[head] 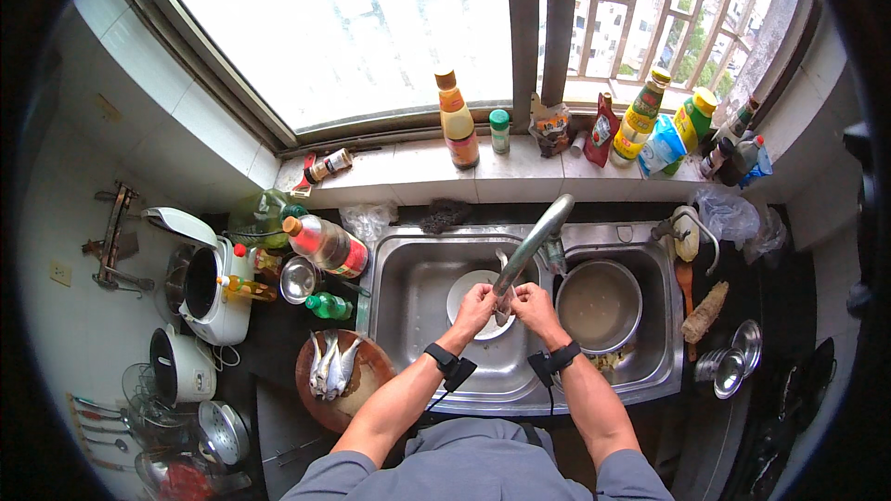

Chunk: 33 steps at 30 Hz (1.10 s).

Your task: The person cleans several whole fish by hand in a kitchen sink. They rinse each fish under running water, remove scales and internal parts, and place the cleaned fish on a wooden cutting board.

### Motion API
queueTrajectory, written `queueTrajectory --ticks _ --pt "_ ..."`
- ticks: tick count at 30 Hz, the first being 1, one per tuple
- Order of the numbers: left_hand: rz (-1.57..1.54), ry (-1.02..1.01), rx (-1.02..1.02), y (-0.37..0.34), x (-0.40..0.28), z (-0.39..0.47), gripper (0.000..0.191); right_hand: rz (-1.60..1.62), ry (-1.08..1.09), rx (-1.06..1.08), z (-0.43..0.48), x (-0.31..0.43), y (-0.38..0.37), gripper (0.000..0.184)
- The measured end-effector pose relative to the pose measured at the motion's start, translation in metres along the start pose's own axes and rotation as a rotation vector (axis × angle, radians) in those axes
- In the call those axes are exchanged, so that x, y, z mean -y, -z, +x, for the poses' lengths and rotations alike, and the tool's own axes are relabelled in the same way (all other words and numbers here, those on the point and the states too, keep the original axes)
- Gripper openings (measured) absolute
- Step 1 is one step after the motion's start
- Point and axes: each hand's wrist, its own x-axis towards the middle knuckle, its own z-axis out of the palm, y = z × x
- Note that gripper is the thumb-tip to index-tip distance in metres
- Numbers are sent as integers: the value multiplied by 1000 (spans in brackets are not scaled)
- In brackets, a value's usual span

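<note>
Both of my hands are over the left basin of a stainless steel sink [411, 341], beneath the curved metal faucet [532, 240]. My left hand [476, 307] and my right hand [534, 306] grip a small fish [502, 313] between them, its body partly hidden by the faucet's end. Below the hands, a white plate or bowl [459, 287] lies in the basin. Several silvery fish [334, 365] rest side by side on a round wooden cutting board [365, 390] left of the sink.
A metal pot of cloudy liquid [598, 306] fills much of the right basin, with food scraps [607, 360] below it. Bottles, including a large sauce bottle [327, 247] and a green one [329, 306], crowd the left counter. A wooden spatula [686, 285] and a loofah [705, 312] lie at right.
</note>
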Motion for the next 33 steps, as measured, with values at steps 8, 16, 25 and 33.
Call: queueTrajectory --ticks 8,16,25,33 --pt "-9 48 -41 1 0 1 25 267 -151 -2 -1 6 -3 28" --pt "6 111 -43 6 -5 4 24 78 -57 179 -5 -3 -4 23" --pt "-124 231 -25 10 -9 0 19 201 -95 81 -1 -13 -5 31" --pt "-79 201 -21 8 -8 -1 21 -117 162 -145 4 -25 -8 27"
